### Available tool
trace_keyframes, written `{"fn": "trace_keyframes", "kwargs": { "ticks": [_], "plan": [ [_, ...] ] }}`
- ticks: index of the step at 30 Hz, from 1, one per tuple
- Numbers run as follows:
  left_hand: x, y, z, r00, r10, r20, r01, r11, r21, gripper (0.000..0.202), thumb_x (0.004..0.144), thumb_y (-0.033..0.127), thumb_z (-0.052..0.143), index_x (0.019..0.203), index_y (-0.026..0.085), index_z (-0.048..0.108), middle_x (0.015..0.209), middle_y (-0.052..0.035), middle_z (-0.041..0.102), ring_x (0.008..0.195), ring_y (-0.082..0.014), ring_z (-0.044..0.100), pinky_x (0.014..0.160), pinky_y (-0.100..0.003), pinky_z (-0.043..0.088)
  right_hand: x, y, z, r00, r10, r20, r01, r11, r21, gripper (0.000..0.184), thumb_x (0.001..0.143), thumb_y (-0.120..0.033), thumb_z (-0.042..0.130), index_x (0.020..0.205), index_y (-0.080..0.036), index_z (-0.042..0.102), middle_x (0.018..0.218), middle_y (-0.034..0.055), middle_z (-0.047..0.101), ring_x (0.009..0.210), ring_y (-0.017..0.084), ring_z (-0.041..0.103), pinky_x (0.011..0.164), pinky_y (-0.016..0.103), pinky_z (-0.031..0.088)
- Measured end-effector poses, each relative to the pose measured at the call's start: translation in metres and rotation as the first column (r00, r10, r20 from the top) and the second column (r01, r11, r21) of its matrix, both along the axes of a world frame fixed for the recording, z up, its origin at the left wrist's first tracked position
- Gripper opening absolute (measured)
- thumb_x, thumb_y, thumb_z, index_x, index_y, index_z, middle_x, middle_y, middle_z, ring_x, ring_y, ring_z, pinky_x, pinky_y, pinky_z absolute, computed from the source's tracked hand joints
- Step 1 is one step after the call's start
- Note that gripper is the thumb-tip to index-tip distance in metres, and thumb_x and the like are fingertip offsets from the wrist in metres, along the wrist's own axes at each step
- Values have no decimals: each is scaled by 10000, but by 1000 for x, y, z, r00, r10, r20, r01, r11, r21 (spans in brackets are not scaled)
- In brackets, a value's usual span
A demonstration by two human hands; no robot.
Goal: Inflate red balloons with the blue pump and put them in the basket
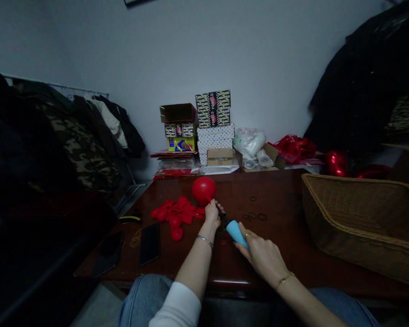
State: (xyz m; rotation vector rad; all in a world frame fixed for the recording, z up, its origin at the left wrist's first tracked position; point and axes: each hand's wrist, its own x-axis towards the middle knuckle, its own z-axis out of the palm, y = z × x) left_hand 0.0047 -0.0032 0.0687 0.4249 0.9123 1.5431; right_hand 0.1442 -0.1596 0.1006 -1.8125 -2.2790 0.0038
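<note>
A red balloon (203,190), partly inflated, stands at the tip of a hand balloon pump (236,232) with a light blue barrel and a black nozzle end. My left hand (212,212) is closed around the balloon's neck and the pump's nozzle; the exact grip of its fingers is partly hidden. Around the blue barrel my right hand (261,250) is wrapped. Just left of my left hand lies a pile of flat red balloons (179,214) on the dark wooden table (279,195).
A large wicker basket (354,218) occupies the table's right side. Black rings (252,216) lie right of the pump. Dark flat slabs (150,244), a yellow cord (135,238) and a yellow-black tool (130,219) are at left. Stacked boxes (215,136) stand behind against the wall.
</note>
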Motion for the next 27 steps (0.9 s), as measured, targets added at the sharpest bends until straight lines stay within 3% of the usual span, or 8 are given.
{"fn": "trace_keyframes", "kwargs": {
  "ticks": [7,13,27],
  "plan": [
    [-16,4,10,999,46,-25,-46,999,-2,176,822,254,493,688,178,409,488,55,399,368,-66,384,391,-179,287,30,-28,-16,997,30,-75,-31,999,-8,519,905,-443,317,1394,-268,297,1296,27,532,869,215,660,691,346,533],
    [-12,-1,16,999,37,35,-36,999,-20,187,846,217,443,668,175,405,485,53,383,365,-60,362,386,-175,271,37,-36,-11,995,8,-102,-11,1000,-27,496,904,-437,324,1371,-271,348,1283,24,544,863,206,662,705,331,532],
    [21,-16,13,996,-37,83,39,999,-14,224,854,310,479,692,160,446,519,19,457,413,-83,450,432,-194,361,1,11,13,999,-39,8,39,999,-21,520,890,-435,367,1368,-230,356,1152,118,622,777,224,670,642,316,488]
  ]
}}
